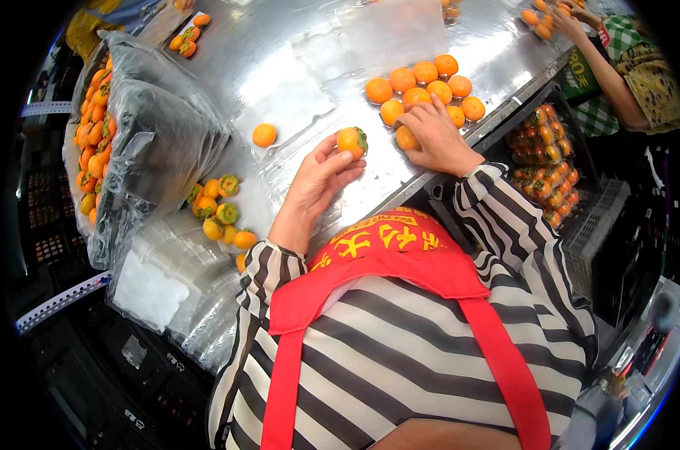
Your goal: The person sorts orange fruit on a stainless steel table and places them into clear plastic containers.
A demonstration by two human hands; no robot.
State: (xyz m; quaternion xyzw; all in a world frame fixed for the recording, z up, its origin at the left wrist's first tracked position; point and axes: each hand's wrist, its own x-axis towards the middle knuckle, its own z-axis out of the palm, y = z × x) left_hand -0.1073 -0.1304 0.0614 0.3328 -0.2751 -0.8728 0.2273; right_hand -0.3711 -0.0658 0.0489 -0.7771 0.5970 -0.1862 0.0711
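My left hand (330, 169) holds an orange persimmon (349, 142) between thumb and fingers, its green calyx facing right. My right hand (437, 135) is around another persimmon (407, 138) at the near left corner of a group of persimmons (425, 72) on the metal table (374, 183). The group stands in rows, in what looks like clear plastic trays, mostly calyx down. A single persimmon (264, 135) lies to the left of my left hand. Several loose persimmons (227, 214), some showing green calyxes, lie beyond my left forearm.
A plastic-lined container of persimmons (95, 140) stands at far left, with stacked clear trays (154, 281) below it. Packed trays (548, 169) sit in a dark crate beside the table at right. A co-worker's hands (568, 25) handle fruit at top right; another person is at top left.
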